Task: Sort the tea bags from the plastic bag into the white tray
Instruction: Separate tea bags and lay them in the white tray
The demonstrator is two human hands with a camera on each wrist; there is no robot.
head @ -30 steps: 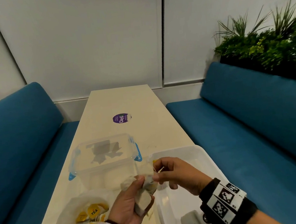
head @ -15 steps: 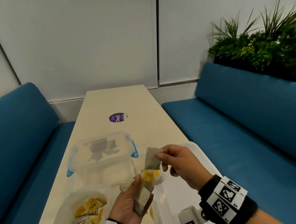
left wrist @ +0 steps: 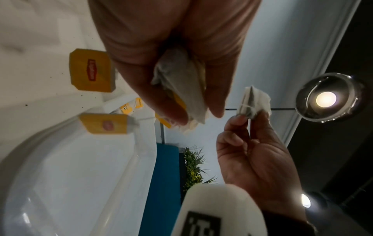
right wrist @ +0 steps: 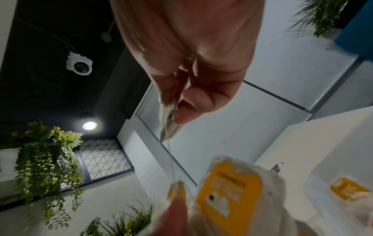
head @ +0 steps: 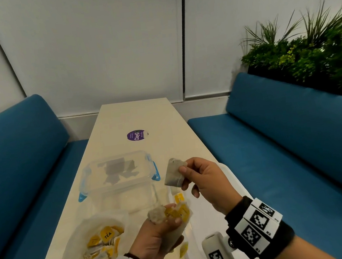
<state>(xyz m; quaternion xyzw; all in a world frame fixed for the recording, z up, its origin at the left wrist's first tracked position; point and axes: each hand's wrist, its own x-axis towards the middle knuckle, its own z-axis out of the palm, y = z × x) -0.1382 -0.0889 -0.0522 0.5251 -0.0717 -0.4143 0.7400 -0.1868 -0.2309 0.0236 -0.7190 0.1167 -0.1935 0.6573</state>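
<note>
My right hand (head: 194,175) pinches one grey tea bag (head: 173,172) by its corner, lifted above the far end of the white tray (head: 233,177). A thin string runs down from that tea bag (right wrist: 168,126) to the bunch below. My left hand (head: 161,229) grips a bunch of tea bags with yellow tags (head: 174,213), held just left of the tray. In the left wrist view the bunch (left wrist: 181,89) sits between my curled fingers, and the lifted tea bag (left wrist: 252,102) is in the right hand's fingertips. The open plastic bag (head: 98,246) with several yellow-tagged tea bags lies at the lower left.
A clear lidded box with blue clips (head: 118,175) stands on the beige table (head: 135,116) behind the plastic bag. A purple sticker (head: 137,135) marks the table's middle. Blue benches (head: 293,137) run along both sides. Plants (head: 309,51) stand at the right.
My right hand has drawn one tea bag out of the bunch in my left hand and raised it up and to the right. The left hand has stayed in place.
</note>
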